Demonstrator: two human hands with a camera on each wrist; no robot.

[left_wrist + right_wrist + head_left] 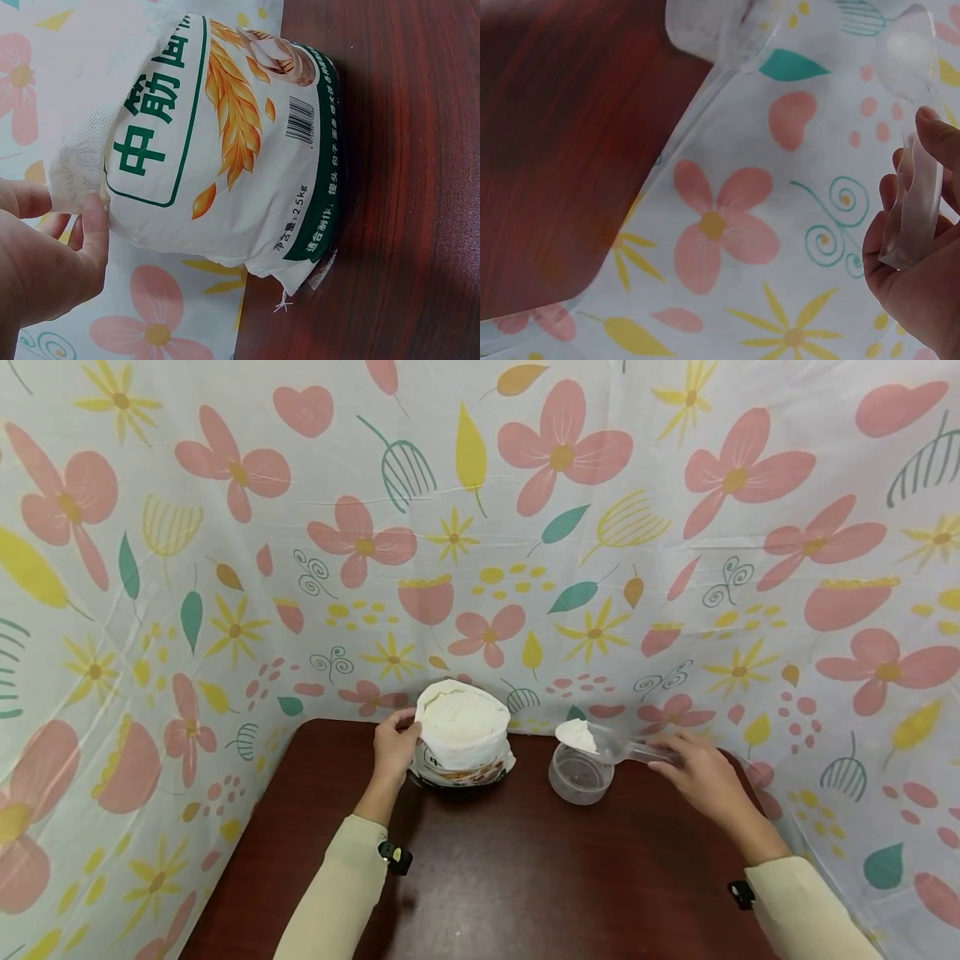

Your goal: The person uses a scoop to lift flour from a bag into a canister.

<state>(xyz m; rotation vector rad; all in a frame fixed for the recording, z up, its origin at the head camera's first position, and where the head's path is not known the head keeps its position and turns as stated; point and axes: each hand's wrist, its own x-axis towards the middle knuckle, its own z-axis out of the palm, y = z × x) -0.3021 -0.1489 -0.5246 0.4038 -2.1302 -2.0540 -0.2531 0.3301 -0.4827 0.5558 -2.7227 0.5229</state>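
A white flour bag (pixel 462 752), its top rolled open and full of flour (pixel 461 717), stands at the back of the table. My left hand (pixel 396 747) pinches the bag's rolled rim at its left side; the left wrist view shows the thumb and fingers on that rim (pixel 75 172). My right hand (pixel 705 777) grips the handle of a clear plastic scoop (pixel 615 745). White flour (pixel 579 735) is heaped in the scoop's bowl. Under the scoop stands a round clear plastic tub (pixel 581 781), its rim partly hidden by the scoop.
The dark red-brown table (pixel 517 877) has its back edge against a flower-printed curtain (pixel 487 568), which also hangs along the left and right sides. The bag stands close to the back edge, with the tub to its right.
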